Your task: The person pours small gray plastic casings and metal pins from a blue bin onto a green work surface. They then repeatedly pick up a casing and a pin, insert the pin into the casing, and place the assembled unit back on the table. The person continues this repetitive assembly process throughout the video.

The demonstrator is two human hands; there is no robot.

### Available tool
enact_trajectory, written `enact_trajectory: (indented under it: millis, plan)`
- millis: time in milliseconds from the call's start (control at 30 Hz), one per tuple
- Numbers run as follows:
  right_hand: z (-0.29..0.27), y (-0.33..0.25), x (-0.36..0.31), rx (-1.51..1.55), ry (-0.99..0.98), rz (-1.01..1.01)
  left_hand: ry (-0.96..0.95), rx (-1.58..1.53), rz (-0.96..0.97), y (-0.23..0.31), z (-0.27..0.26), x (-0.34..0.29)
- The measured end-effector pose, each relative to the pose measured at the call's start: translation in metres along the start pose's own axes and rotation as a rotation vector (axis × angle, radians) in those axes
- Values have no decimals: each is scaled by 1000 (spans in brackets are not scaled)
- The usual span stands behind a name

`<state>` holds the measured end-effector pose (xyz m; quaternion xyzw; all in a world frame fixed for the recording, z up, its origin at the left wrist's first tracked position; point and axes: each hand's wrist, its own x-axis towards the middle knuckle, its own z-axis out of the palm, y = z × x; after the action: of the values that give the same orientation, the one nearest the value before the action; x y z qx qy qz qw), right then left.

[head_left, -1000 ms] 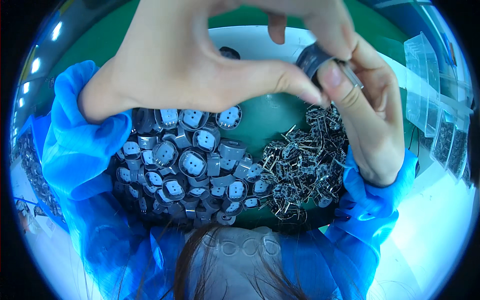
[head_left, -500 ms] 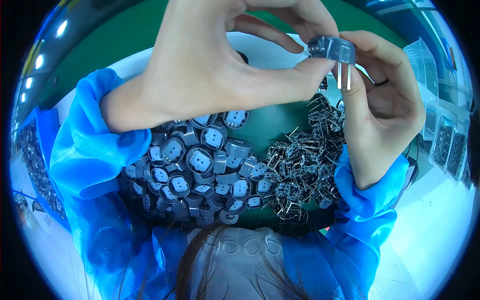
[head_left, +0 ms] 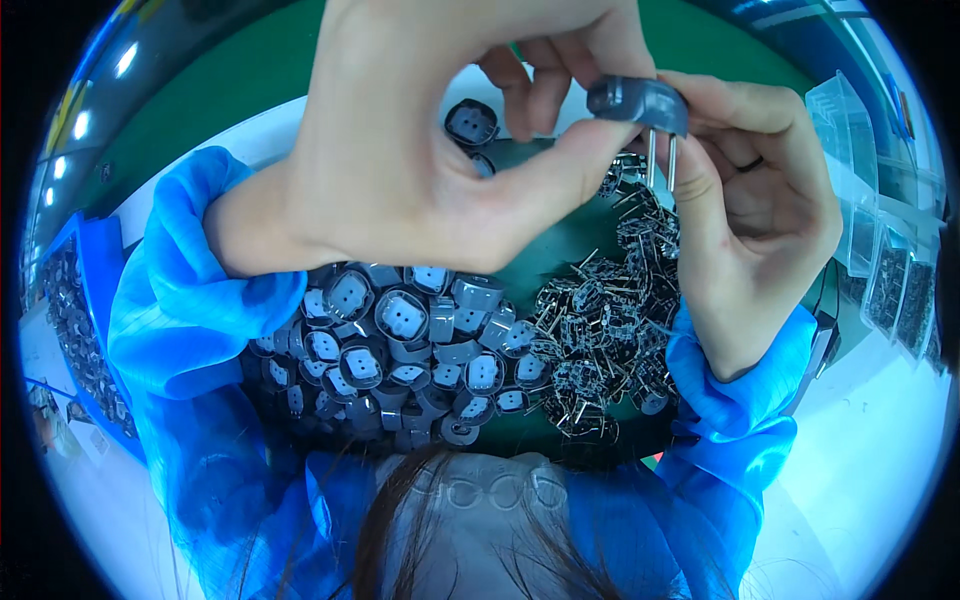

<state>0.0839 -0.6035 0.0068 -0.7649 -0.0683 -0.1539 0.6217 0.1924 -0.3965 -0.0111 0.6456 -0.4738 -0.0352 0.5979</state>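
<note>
A dark grey plug-like piece is held up in front of me, with two long metal pins pointing down from its right end. My left hand grips its left end between thumb and fingers. On its other end, the thumb and index finger of my right hand are closed, with a black ring on one finger. Below the left wrist lies a heap of grey rounded housings with pale inner faces and small holes. To its right is a pile of dark metal-pinned inserts.
A single grey housing lies farther back, beyond my left thumb. At the right stand clear plastic bins, some with small dark parts. A blue bin of dark parts is at the far left. The piles lie on a green surface.
Both hands have shifted slightly left and down with the grey plug-like piece. My left fingers have curled inward, and the single housing behind them shows more fully.
</note>
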Motion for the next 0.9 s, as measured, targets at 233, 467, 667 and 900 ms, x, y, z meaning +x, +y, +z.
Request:
enact_trajectory:
  millis: [233,467,667,900]
  plan:
    - [13,-9,7,-186,-138,-187,-45,26,-40,0,-4,-5]
    - [22,-22,11,-107,-118,173,-38,-144,-55,-6,-4,-4]
    - [15,-19,16,249,-193,492,9,-98,136,-18,1,7]
    - [17,-21,13,256,-227,562,-172,0,214,-10,-20,19]
